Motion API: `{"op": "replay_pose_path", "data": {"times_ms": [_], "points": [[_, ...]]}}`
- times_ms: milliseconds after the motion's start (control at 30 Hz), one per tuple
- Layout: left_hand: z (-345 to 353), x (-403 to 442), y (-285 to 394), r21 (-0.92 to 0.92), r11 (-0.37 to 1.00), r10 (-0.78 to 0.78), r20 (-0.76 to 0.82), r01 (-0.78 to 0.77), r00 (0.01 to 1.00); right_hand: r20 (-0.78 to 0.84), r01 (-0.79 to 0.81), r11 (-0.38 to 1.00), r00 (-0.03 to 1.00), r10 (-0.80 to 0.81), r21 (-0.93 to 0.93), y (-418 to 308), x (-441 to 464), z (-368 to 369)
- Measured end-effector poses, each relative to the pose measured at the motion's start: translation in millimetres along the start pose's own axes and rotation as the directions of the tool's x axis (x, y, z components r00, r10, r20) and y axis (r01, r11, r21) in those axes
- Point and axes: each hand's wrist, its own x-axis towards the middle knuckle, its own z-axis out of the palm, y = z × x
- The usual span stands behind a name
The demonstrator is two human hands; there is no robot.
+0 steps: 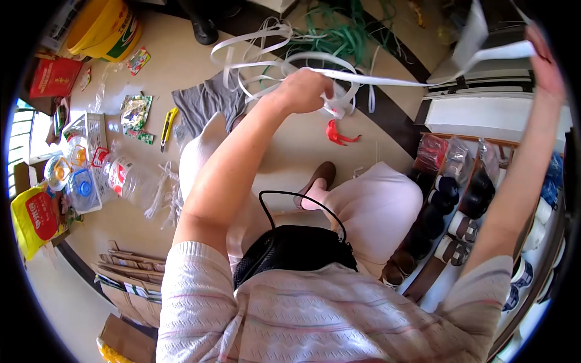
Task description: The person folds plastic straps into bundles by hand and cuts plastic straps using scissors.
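Note:
My left hand [305, 91] is closed round a white strap [375, 79], in front of loose white coils above my knees. Out at the upper right, my right hand [546, 66] is raised with the other stretch of the strap at its fingers, and the strap runs between both hands. Below my left hand a red strip [342, 133] lies on the floor. Tangled green straps [339, 33] lie beyond the white coils. A grey cloth [209, 103] is on the floor left of my left forearm.
A yellow utility knife [168, 128] lies on the floor at left, near plastic bottles [130, 177] and a white basket [97, 136]. A yellow bucket [106, 30] stands upper left. Folded cardboard [130, 287] is lower left. Right of my knees is a shoe rack [423, 275].

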Motion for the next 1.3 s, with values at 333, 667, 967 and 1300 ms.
{"op": "replay_pose_path", "data": {"times_ms": [333, 667, 967, 1300], "points": [[34, 29, 72, -0.131, 0.925, 0.287, -0.376, -0.357, 0.881, 0.652, -0.297, 0.944, 0.746, 0.136, 0.143, -142, 45, -87], [10, 38, -2, 0.186, 0.979, -0.048, -0.164, 0.079, 0.985, 0.148, 0.142, 0.847, 0.986, -0.076, -0.512, -244, 91, -219], [-50, 1, -6, -0.931, -0.330, -0.221, -0.083, -0.154, 0.972, -0.070, -0.127, 0.087, 0.871, 0.486, -0.988, -32, 23, -148], [-52, 10, -11, -0.885, -0.425, -0.238, -0.096, -0.193, 0.966, 0.696, -0.087, 0.780, 0.398, 0.597, -0.620, 144, -201, 12]]}}
